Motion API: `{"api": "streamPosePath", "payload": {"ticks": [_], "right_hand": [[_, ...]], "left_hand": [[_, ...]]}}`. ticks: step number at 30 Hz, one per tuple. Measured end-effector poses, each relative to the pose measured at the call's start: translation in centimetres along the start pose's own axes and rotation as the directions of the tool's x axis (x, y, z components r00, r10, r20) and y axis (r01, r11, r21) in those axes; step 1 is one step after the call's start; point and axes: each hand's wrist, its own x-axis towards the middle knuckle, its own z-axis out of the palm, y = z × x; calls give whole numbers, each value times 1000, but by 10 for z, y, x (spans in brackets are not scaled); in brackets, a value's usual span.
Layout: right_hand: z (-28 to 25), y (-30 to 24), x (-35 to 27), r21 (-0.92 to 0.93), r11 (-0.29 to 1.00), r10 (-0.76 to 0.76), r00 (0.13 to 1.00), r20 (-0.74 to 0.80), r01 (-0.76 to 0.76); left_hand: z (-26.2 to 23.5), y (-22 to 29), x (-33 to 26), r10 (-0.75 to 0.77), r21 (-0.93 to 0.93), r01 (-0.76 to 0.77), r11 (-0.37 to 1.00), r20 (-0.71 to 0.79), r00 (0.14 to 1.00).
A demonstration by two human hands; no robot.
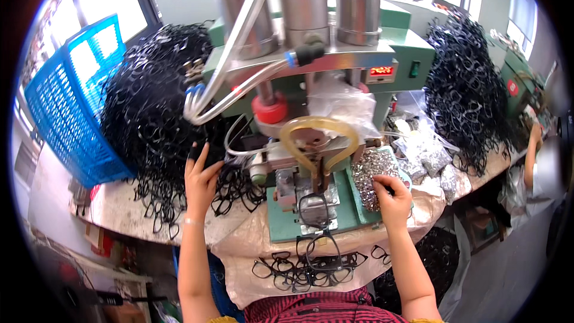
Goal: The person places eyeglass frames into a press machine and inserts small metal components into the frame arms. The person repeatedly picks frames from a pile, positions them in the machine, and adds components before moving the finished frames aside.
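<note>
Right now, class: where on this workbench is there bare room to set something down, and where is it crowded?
Bare bench shows only at the front left corner, between the blue basket and the black frame pile. The left hand reaches into frames there. The right hand sits on the small silver parts. The green press base holds a frame; frames fill the lap cloth.

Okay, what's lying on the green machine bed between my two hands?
One black eyeglass frame lies on the green machine bed, under the press head. The head hides whatever sits behind the frame. The left hand reaches the frame pile; the right hand reaches the small metal parts.
</note>
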Motion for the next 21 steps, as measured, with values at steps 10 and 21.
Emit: {"api": "streamPosePath", "payload": {"ticks": [10, 21], "right_hand": [[-42, -26, -39, -124, 983, -121, 988, 99, 133], [59, -75, -6, 263, 964, -44, 962, 268, -30]], "left_hand": [[3, 72, -91, -541, -830, 333, 448, 45, 840], [16, 84, -74, -802, -819, 508, 267, 103, 588]]}}
